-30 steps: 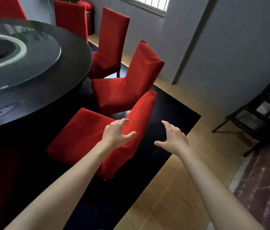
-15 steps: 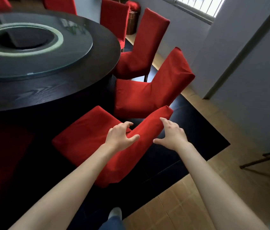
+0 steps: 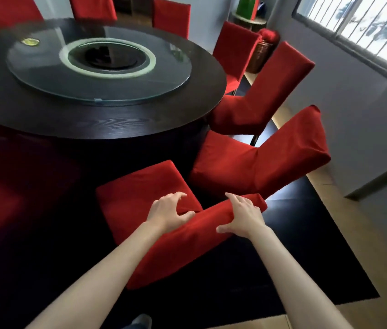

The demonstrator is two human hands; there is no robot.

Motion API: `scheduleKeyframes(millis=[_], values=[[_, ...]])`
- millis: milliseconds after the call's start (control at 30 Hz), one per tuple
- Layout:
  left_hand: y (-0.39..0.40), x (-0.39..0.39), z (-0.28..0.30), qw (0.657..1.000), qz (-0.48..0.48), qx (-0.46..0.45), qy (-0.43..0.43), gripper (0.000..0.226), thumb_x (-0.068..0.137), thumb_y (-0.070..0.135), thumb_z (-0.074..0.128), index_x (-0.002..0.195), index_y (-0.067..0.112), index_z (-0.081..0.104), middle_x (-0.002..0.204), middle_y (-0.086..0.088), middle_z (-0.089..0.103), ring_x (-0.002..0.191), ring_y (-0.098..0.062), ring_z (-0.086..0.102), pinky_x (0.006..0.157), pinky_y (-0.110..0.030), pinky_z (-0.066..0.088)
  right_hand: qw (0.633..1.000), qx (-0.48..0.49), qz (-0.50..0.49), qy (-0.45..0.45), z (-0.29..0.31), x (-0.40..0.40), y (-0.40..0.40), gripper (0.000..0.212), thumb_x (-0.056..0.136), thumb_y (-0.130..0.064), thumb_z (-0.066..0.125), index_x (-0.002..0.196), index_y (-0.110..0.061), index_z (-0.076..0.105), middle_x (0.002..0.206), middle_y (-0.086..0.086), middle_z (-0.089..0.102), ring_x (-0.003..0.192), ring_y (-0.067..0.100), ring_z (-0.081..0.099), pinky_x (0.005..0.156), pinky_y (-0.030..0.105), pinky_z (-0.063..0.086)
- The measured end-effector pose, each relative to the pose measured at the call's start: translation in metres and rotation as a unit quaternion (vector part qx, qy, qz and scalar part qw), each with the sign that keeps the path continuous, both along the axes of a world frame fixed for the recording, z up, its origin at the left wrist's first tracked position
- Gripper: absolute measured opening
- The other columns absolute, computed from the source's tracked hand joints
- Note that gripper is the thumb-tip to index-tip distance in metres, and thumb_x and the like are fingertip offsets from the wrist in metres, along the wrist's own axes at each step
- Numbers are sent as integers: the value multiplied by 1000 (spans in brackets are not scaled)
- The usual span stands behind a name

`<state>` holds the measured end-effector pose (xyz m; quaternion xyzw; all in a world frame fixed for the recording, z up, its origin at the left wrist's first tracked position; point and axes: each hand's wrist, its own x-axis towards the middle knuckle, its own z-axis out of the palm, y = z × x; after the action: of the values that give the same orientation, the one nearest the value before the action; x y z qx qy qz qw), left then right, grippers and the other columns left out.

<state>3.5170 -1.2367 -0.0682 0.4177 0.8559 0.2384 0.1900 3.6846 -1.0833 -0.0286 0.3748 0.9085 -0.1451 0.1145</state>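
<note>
1. The nearest red chair (image 3: 140, 198) stands at the near edge of the round table (image 3: 92, 119), its seat tucked towards the table and its backrest (image 3: 187, 252) towards the person
2. The left hand (image 3: 167, 213) is at the top of the backrest, with its fingers curved over the seat side and its thumb laid on the top edge; I cannot tell whether it really grips
3. The right hand (image 3: 244, 216) lies flat across the top edge near the right corner, released, with its fingers fairly straight and its thumb spread to the near side
4. A second red chair (image 3: 259, 167) stands just beside the first on the right, turned at an angle, and more red chairs ring the table
5. A glass turntable (image 3: 45, 74) rests on the table top
6. A black rug (image 3: 282, 257) lies under the chairs on a tiled floor (image 3: 365, 269)
7. A wicker basket (image 3: 261, 55) stands by the far wall, below a barred window (image 3: 365, 27)
</note>
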Motion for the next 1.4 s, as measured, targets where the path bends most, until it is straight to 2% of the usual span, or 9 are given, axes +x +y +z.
scheduleKeyframes(millis=[300, 500, 700, 800, 933, 1400], values=[[-11, 49, -23, 984, 169, -56, 21, 64, 83, 63, 57, 135, 27, 49, 134, 1, 58, 122, -18, 55, 101, -36, 42, 987, -12, 161, -25, -20, 5, 48, 113, 60, -66, 77, 151, -26, 23, 153, -2, 34, 141, 23, 28, 111, 50, 26], [-26, 81, -35, 960, 246, -111, 70, 66, 86, 68, 46, 135, 24, 50, 130, 1, 60, 118, -18, 57, 100, -37, 42, 974, -21, 219, -52, -39, 6, 59, 109, 64, -68, 74, 150, -26, 24, 152, 0, 35, 143, 25, 26, 113, 56, 21], [-36, 91, -43, 950, 251, -146, 116, 67, 86, 72, 36, 131, 26, 53, 123, 4, 64, 116, -17, 57, 102, -35, 37, 966, 9, 251, -59, -59, 10, 65, 109, 61, -78, 67, 150, -32, 23, 157, 1, 25, 147, 28, 12, 114, 61, 10], [-38, 93, -45, 940, 256, -172, 145, 73, 82, 76, 24, 127, 28, 56, 120, 7, 66, 114, -16, 57, 101, -34, 36, 963, 9, 263, -62, -61, 6, 71, 111, 58, -82, 65, 150, -34, 24, 156, 1, 28, 147, 29, 13, 113, 63, 7], [-37, 93, -45, 939, 263, -155, 162, 84, 74, 77, 12, 121, 27, 61, 112, 8, 69, 107, -16, 60, 95, -33, 41, 961, 13, 272, -57, -64, 5, 74, 111, 56, -85, 62, 149, -35, 27, 155, 1, 30, 146, 29, 16, 113, 63, 7], [-36, 86, -49, 944, 243, -105, 198, 72, 79, 68, 22, 108, 22, 69, 91, 6, 72, 89, -17, 65, 84, -33, 47, 960, 17, 271, -64, -64, 1, 75, 111, 54, -86, 61, 148, -34, 29, 152, 1, 35, 144, 29, 20, 113, 63, 7]])
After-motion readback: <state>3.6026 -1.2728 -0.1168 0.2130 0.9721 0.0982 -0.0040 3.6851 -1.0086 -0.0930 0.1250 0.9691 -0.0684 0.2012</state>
